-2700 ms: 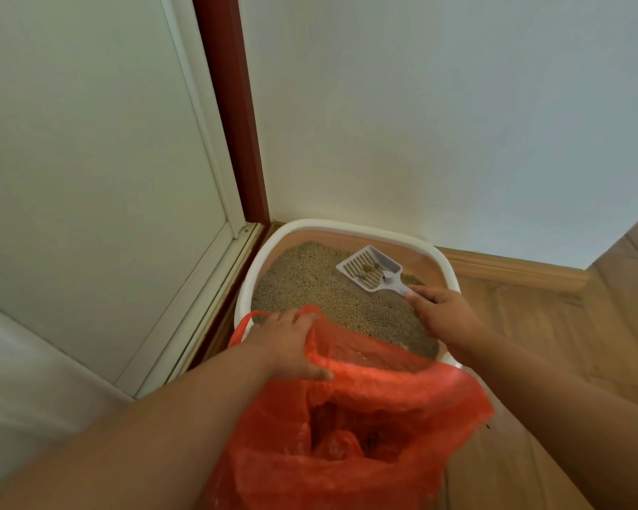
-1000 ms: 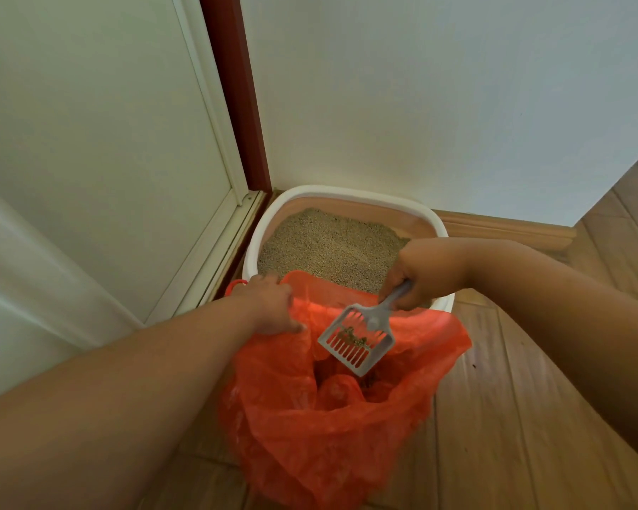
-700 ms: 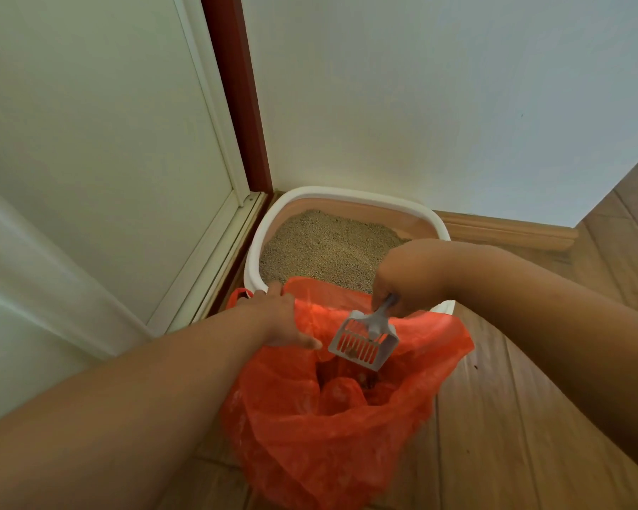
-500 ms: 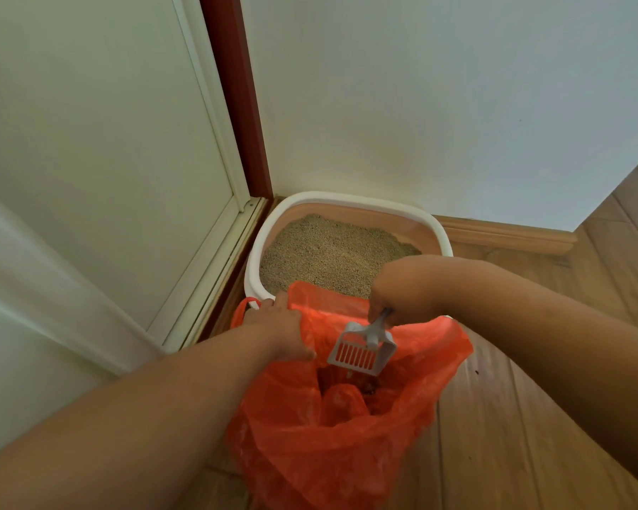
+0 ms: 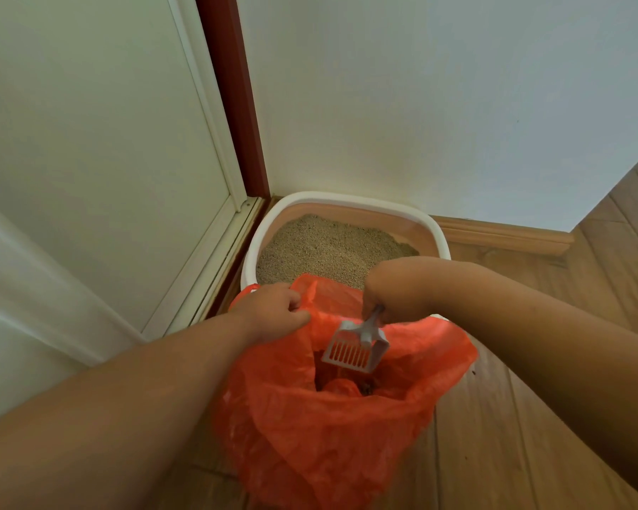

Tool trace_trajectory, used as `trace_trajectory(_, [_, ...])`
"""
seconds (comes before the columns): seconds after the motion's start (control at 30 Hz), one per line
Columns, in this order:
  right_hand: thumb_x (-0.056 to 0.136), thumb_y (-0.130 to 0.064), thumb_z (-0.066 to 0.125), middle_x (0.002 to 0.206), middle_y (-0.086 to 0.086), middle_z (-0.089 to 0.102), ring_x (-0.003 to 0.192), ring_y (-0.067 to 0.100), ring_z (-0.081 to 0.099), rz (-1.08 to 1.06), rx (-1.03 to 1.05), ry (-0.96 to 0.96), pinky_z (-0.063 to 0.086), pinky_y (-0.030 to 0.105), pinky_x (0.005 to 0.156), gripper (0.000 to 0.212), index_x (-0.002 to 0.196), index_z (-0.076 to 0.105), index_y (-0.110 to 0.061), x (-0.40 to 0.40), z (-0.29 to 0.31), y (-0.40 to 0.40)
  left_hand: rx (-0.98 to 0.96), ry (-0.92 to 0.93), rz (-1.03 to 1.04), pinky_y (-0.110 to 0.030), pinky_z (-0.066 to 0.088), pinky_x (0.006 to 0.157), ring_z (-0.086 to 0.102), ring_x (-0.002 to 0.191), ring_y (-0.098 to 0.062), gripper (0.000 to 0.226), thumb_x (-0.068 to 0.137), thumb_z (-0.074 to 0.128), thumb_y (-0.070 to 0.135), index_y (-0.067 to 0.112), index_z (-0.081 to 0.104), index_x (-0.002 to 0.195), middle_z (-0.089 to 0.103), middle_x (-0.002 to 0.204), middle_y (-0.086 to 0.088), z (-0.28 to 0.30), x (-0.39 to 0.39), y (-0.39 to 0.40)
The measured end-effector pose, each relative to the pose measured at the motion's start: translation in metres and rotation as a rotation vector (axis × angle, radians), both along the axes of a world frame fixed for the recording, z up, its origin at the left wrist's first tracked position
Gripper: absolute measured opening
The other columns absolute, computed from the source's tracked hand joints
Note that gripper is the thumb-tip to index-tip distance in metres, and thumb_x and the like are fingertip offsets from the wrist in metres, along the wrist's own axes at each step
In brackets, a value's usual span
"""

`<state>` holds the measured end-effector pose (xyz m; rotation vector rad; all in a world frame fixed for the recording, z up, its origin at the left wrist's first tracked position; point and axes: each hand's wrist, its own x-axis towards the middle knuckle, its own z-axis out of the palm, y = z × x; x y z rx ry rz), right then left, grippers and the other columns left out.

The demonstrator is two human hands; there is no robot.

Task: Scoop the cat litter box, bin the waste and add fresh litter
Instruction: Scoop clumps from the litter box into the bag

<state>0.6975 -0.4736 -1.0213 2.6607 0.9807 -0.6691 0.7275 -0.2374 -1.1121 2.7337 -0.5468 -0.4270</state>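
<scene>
Head view. Step: binning waste. Right hand (image 5: 393, 290), frame centre, grips scoop (image 5: 354, 349) tipped into orange bag (image 5: 347, 428), its slots apparently emptied. Left hand (image 5: 271, 311) pinches the bag's rim, holding it wide. Litter box (image 5: 347, 198), upper centre, in the corner. Next, likely: return scoop to litter. Writing: none visible.
</scene>
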Motion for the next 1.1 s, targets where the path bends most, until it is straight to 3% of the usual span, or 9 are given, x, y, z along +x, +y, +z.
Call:
trace_trajectory(0.17, [0.099,-0.029,0.059,0.116,-0.007,0.074,0.105,0.022,0.066,0.059,0.028,0.018,0.045,0.028,0.075,0.031,0.128,0.071,-0.032,-0.007,-0.010,0.005,-0.027,-0.002,0.018,-0.037,0.048,0.073,0.052,0.071,-0.012,0.036,0.088,0.061,0.042,0.018,0.048,0.064,0.050,0.082,0.003,-0.001,0.003,0.005])
trace_trajectory(0.33, [0.098,-0.028,0.059,0.113,-0.007,0.075,0.102,0.020,0.066,-0.009,0.077,0.045,0.046,0.028,0.076,0.030,0.125,0.073,-0.029,-0.005,-0.011,0.000,-0.039,-0.010,0.005,-0.041,0.051,0.076,0.054,0.075,-0.014,0.036,0.087,0.061,0.044,0.018,0.049,0.066,0.049,0.086,0.002,-0.003,0.005,0.010])
trace_trajectory(0.57, [0.092,-0.033,0.071,0.099,-0.013,0.077,0.086,0.006,0.065,-0.328,0.325,0.139,0.048,0.023,0.077,0.022,0.112,0.080,-0.032,0.016,0.004,-0.024,0.184,0.007,-0.086,-0.039,0.053,0.082,0.058,0.089,-0.020,0.027,0.082,0.066,0.040,0.023,0.050,0.070,0.051,0.096,0.003,-0.011,0.010,0.011])
trace_trajectory(0.63, [0.089,-0.028,0.075,0.083,-0.009,0.076,0.069,0.005,0.061,-0.463,0.491,0.188,0.046,0.021,0.065,0.018,0.106,0.082,-0.028,0.024,0.002,-0.035,0.252,0.106,-0.097,-0.035,0.052,0.083,0.064,0.100,-0.024,0.018,0.082,0.068,0.036,0.022,0.057,0.085,0.060,0.104,0.000,-0.018,0.009,0.012])
trace_trajectory(0.7, [0.088,-0.023,0.077,0.062,-0.004,0.064,0.053,0.010,0.049,-0.650,0.703,0.261,0.038,0.023,0.051,0.013,0.099,0.083,-0.025,0.030,-0.004,-0.048,0.304,0.200,-0.122,-0.031,0.052,0.085,0.065,0.108,-0.023,0.034,0.081,0.068,0.033,0.023,0.060,0.112,0.066,0.117,0.000,-0.025,0.007,0.014])
trace_trajectory(0.77, [0.087,-0.022,0.077,0.051,-0.002,0.051,0.049,0.016,0.037,-0.823,0.852,0.327,0.026,0.027,0.048,0.012,0.097,0.083,-0.024,0.034,-0.014,-0.060,0.310,0.243,-0.148,-0.033,0.053,0.090,0.064,0.113,-0.023,0.052,0.079,0.068,0.030,0.024,0.055,0.129,0.066,0.127,-0.001,-0.032,0.005,0.017])
trace_trajectory(0.83, [0.087,-0.022,0.077,0.050,-0.001,0.048,0.048,0.017,0.032,-0.966,0.951,0.329,0.022,0.029,0.050,0.010,0.095,0.083,-0.021,0.038,-0.029,-0.064,0.326,0.232,-0.184,-0.031,0.049,0.084,0.063,0.114,-0.025,0.052,0.080,0.067,0.028,0.024,0.051,0.130,0.064,0.128,-0.002,-0.034,0.002,0.018])
trace_trajectory(0.97, [0.092,-0.022,0.068,0.056,0.000,0.056,0.048,0.014,0.043,-1.050,0.819,0.088,0.033,0.023,0.046,0.015,0.093,0.082,-0.016,0.040,-0.049,-0.055,0.312,0.201,-0.258,-0.029,0.041,0.076,0.063,0.105,-0.023,0.043,0.085,0.065,0.036,0.026,0.048,0.123,0.065,0.118,0.001,-0.032,-0.002,0.018])
trace_trajectory(1.1, [0.091,-0.021,0.061,0.065,0.008,0.057,0.057,0.020,0.047,-1.025,0.633,0.061,0.038,0.027,0.053,0.028,0.087,0.075,0.002,0.044,-0.068,-0.045,0.259,0.075,-0.330,-0.033,0.047,0.078,0.066,0.099,-0.020,0.032,0.093,0.052,0.056,0.032,0.054,0.114,0.069,0.105,0.007,-0.028,-0.002,0.017])
